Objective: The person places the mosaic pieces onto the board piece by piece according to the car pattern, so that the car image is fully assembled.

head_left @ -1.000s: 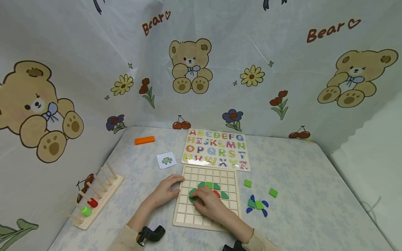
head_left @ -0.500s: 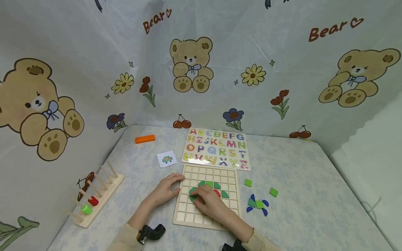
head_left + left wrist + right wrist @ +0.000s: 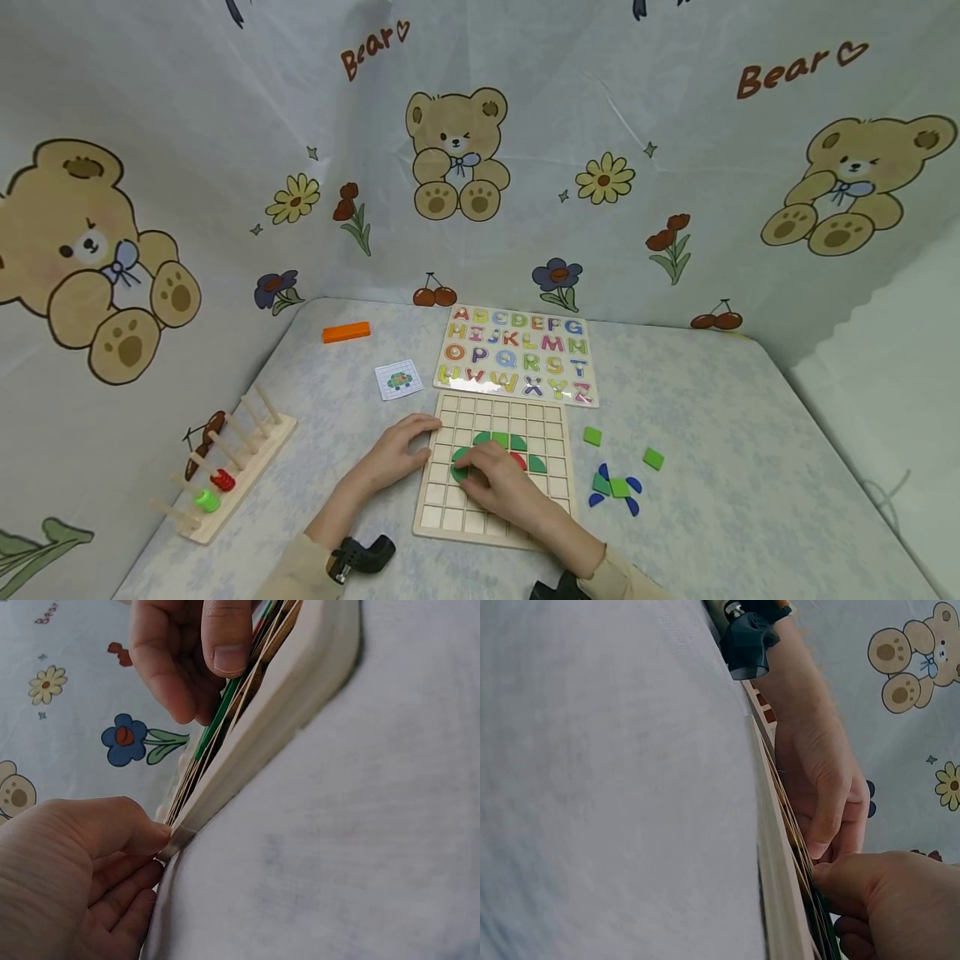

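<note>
Bear-print sheeting walls a pale table (image 3: 697,417). Head view: left hand (image 3: 397,454) rests flat on the grid board's (image 3: 551,417) left edge; right hand (image 3: 498,483) presses a green piece (image 3: 459,467) into the board's middle. Left wrist view: fingers (image 3: 124,859) bent against the board edge (image 3: 285,697). Right wrist view: fingertips (image 3: 855,881) pinch the piece, barely visible.

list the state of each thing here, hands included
left hand: fingers resting on the grid board's left edge
right hand: fingers curled down on a green piece
grid board: flat on the table, partly filled
green piece: in the board, under the fingertips
loose pieces: scattered right of the board
alphabet puzzle: flat, letters seated
peg rack: few rings on
</note>
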Motion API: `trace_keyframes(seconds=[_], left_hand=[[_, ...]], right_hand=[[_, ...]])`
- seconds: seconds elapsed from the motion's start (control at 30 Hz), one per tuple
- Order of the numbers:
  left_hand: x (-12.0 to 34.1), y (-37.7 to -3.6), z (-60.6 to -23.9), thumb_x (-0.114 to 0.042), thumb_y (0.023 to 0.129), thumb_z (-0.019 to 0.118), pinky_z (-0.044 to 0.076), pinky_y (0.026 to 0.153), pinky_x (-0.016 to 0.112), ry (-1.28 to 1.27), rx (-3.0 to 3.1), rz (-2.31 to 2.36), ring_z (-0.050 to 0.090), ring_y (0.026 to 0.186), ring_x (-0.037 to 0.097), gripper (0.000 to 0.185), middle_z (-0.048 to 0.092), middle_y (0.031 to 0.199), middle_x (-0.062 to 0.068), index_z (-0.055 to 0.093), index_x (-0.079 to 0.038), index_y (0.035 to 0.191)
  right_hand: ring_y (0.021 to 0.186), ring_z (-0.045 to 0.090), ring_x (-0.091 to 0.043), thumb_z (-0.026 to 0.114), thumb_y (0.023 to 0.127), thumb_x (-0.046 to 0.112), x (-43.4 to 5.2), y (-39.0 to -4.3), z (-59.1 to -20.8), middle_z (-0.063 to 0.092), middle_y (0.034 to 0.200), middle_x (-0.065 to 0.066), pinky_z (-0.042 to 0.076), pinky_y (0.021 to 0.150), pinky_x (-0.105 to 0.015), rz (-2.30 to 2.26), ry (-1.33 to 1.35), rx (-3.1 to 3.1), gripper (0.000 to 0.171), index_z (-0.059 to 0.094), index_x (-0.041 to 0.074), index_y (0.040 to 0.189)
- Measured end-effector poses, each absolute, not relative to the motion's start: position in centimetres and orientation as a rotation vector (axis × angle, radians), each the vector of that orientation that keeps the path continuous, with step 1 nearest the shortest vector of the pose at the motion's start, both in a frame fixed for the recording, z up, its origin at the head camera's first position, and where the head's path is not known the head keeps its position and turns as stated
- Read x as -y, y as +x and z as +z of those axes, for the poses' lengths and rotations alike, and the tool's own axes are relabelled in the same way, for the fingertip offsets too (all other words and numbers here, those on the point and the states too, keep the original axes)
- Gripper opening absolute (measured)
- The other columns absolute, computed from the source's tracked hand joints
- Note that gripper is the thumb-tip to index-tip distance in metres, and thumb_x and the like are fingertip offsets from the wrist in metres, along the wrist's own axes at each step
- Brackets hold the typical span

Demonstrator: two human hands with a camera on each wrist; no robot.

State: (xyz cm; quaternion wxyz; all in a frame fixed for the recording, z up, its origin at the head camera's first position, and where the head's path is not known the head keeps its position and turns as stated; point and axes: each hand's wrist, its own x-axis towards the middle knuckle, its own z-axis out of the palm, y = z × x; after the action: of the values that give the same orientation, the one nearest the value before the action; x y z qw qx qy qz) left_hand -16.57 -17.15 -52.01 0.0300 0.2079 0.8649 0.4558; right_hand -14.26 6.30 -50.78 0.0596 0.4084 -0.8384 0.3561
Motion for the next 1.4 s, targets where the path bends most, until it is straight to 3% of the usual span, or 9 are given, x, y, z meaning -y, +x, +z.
trace_keyframes(seconds=[0.43, 0.7, 0.93, 1.2, 1.3, 1.4], left_hand=[[17.1, -16.5, -51.9, -0.003, 0.086, 0.063, 0.036, 0.103, 0.045, 0.639, -2.681, 1.385, 0.044, 0.125, 0.023, 0.042, 0.052, 0.128, 0.003, 0.057, -0.005, 0.128], [17.0, -16.4, -51.8, -0.003, 0.086, 0.063, 0.035, 0.103, 0.045, 0.630, -2.682, 1.385, 0.044, 0.125, 0.023, 0.043, 0.053, 0.128, 0.003, 0.057, -0.005, 0.128], [16.9, -16.5, -51.7, -0.002, 0.086, 0.063, 0.035, 0.104, 0.044, 0.614, -2.679, 1.387, 0.044, 0.125, 0.023, 0.042, 0.053, 0.128, 0.004, 0.057, -0.004, 0.128], [16.9, -16.5, -51.7, -0.002, 0.085, 0.063, 0.035, 0.104, 0.043, 0.611, -2.685, 1.371, 0.044, 0.125, 0.023, 0.043, 0.052, 0.129, 0.003, 0.057, -0.004, 0.128], [16.9, -16.4, -51.7, -0.001, 0.085, 0.063, 0.036, 0.103, 0.044, 0.614, -2.693, 1.368, 0.044, 0.125, 0.024, 0.043, 0.052, 0.128, 0.004, 0.057, -0.004, 0.128], [16.8, -16.4, -51.6, -0.001, 0.085, 0.063, 0.036, 0.103, 0.044, 0.617, -2.697, 1.364, 0.044, 0.125, 0.024, 0.044, 0.052, 0.128, 0.003, 0.057, -0.004, 0.128]], right_hand=[[0.093, 0.052, -0.012, 0.071, 0.084, 0.009, -6.3, -14.2, -51.0, 0.061, 0.102, 0.001, 0.047, 0.076, -0.022, 1.139, 1.166, 2.565, 0.019, 0.067, 0.011, 0.102], [0.098, 0.060, -0.019, 0.071, 0.085, 0.013, -7.1, -13.8, -48.1, 0.066, 0.104, -0.002, 0.051, 0.081, -0.036, 1.467, 1.039, 2.528, 0.021, 0.069, 0.007, 0.104], [0.100, 0.058, -0.024, 0.070, 0.086, 0.019, -11.7, -15.5, -46.2, 0.063, 0.108, 0.002, 0.049, 0.085, -0.048, 1.462, 0.778, 2.544, 0.029, 0.066, 0.008, 0.112], [0.099, 0.058, -0.028, 0.071, 0.084, 0.012, -18.9, -17.3, -46.8, 0.063, 0.111, -0.008, 0.048, 0.085, -0.050, 1.275, 0.469, 2.531, 0.029, 0.066, 0.005, 0.112], [0.098, 0.058, -0.025, 0.071, 0.084, 0.011, -20.7, -17.7, -47.6, 0.063, 0.110, -0.007, 0.051, 0.076, -0.049, 1.171, 0.363, 2.554, 0.028, 0.066, 0.007, 0.111], [0.101, 0.057, -0.025, 0.069, 0.086, 0.013, -22.0, -18.1, -48.4, 0.062, 0.111, -0.008, 0.050, 0.078, -0.046, 1.127, 0.245, 2.630, 0.029, 0.064, 0.007, 0.114]])
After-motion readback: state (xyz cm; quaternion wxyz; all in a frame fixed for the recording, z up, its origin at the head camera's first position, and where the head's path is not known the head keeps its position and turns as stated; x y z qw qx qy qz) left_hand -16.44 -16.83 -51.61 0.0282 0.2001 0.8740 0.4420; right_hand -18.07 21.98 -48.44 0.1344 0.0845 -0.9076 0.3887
